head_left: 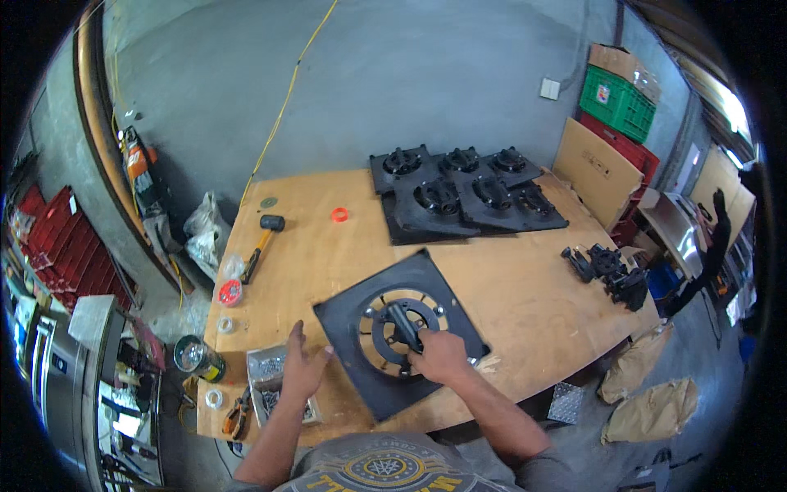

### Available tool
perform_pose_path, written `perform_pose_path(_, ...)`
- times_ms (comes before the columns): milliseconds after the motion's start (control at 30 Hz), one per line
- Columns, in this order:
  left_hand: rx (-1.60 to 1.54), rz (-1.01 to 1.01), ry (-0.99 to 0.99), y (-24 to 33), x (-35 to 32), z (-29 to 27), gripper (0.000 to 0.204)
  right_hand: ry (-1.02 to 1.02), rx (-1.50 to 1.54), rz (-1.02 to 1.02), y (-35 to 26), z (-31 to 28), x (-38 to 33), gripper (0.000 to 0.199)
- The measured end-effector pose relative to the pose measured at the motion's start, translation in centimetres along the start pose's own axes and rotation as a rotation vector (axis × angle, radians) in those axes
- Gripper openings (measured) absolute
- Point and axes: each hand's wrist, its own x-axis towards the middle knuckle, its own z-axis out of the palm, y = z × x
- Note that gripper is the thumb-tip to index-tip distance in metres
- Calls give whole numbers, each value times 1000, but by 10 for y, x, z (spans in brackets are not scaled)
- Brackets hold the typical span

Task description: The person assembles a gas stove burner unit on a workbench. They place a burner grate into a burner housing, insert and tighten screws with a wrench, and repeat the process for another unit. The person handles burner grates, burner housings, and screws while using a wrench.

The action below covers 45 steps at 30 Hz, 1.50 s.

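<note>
A black square plate (352,316) lies turned at an angle on the wooden table, with a large round opening in its middle. In that opening sits a black ring-shaped gas burner part (399,317) with a thick tube across it. My right hand (441,357) has its fingers closed around the near end of the tube. Beside the plate's left edge, my left hand (303,365) is raised with thumb and fingers apart, holding nothing. Just below and left of it is an open box of screws (266,369), partly hidden by my forearm.
Several black plates with burners (459,197) are stacked at the back. Loose black burner parts (607,266) lie at the right. Along the left are a mallet (264,246), a tin can (199,358) and pliers (237,416). An orange tape ring (339,215) lies farther back.
</note>
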Motion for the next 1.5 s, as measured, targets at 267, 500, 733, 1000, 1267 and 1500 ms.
perform_pose_path(267, 484, 904, -105, 141, 82, 56, 76, -193, -602, -637, 24, -94, 20, 13)
perform_pose_path(500, 531, 214, -1140, 99, 159, 115, 83, -307, -579, -977, 25, -75, 12, 8)
perform_pose_path(733, -52, -98, -1250, 91, 149, 85, 65, -186, -513, -973, 53, -89, 24, 4)
perform_pose_path(1000, -418, -414, -926, 97, 75, 84, 62, -8, -222, -895, 123, -44, 59, 16)
perform_pose_path(1267, -79, -393, -533, 93, 59, 110, 36, 118, 412, -357, 136, -14, 43, 25)
perform_pose_path(1500, -66, -474, -435, 151, 23, 149, 41, 399, 1691, -30, 81, -75, 30, 13)
